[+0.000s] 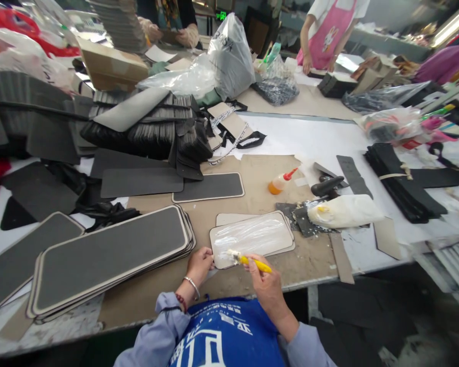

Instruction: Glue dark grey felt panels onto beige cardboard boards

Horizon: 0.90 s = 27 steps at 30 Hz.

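My right hand (265, 285) grips a glue brush (254, 264) by its yellow handle. White paste clings to its bristles, which rest on the lower left part of a beige rounded panel (252, 235). Wet, streaky paste coats much of that panel, and similar panels lie under it. With closed fingers, my left hand (201, 264) holds the panel's lower left edge. Left of it, a stack of dark grey panels with pale borders (115, 260) lies on the table. A white paste-smeared container (344, 211) lies to the right of the beige panels.
A bottle with a red nozzle (278, 183) stands beyond the panels. Bundled black strips (403, 183) lie at the right. Bundled dark sheets (149, 125) and a plastic bag (231, 56) fill the back left. Two people (329, 33) (170, 25) work across the table.
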Each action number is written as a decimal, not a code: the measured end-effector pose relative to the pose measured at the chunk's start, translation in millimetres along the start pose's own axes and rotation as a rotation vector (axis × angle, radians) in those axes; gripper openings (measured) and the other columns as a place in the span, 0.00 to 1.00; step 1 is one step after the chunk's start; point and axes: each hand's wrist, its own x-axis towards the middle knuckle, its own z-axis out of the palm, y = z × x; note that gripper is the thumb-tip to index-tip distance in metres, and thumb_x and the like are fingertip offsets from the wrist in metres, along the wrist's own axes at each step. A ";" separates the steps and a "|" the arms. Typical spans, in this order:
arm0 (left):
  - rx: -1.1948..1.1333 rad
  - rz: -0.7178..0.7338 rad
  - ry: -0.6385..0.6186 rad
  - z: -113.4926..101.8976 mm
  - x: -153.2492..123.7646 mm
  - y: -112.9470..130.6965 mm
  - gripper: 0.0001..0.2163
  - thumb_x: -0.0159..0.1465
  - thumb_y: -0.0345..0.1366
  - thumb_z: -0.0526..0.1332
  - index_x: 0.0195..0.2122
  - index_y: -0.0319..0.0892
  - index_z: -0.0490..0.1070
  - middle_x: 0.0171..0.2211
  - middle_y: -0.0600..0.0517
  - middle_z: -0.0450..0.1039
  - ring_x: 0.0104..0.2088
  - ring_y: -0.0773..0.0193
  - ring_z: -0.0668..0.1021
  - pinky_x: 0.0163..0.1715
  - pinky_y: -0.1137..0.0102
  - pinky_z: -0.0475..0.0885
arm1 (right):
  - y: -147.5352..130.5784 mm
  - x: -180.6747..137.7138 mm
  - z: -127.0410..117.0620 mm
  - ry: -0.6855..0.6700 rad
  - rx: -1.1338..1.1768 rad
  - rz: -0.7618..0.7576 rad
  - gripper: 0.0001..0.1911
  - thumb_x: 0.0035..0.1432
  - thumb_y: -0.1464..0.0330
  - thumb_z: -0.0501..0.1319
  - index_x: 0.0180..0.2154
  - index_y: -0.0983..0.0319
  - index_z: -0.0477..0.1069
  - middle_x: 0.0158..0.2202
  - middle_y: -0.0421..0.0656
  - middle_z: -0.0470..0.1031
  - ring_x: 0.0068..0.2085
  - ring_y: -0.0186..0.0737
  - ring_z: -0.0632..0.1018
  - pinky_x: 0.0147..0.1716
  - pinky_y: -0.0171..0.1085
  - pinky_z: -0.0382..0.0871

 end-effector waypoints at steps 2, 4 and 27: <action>0.005 0.004 -0.003 -0.4 0.4 -0.4 0.02 0.44 0.29 0.57 0.19 0.41 0.63 0.12 0.58 0.65 0.15 0.71 0.69 0.16 0.76 0.65 | 4.3 -5.5 -2.9 -0.033 -0.013 0.011 0.12 0.58 0.66 0.50 0.38 0.62 0.69 0.35 0.46 0.75 0.37 0.40 0.76 0.36 0.36 0.71; 0.013 0.010 -0.006 -0.7 0.8 -0.5 0.01 0.44 0.30 0.57 0.19 0.40 0.63 0.12 0.58 0.65 0.15 0.71 0.69 0.16 0.76 0.65 | 14.6 -6.0 -12.0 -0.003 -0.069 0.029 0.12 0.58 0.65 0.49 0.37 0.62 0.69 0.35 0.46 0.75 0.37 0.40 0.76 0.35 0.36 0.71; -0.006 0.017 0.012 2.8 0.8 -2.3 0.02 0.42 0.31 0.57 0.18 0.40 0.63 0.13 0.59 0.64 0.15 0.71 0.68 0.16 0.76 0.63 | 79.8 87.6 -87.6 0.225 -0.455 -0.346 0.13 0.57 0.66 0.50 0.42 0.62 0.67 0.40 0.48 0.72 0.43 0.42 0.72 0.45 0.46 0.67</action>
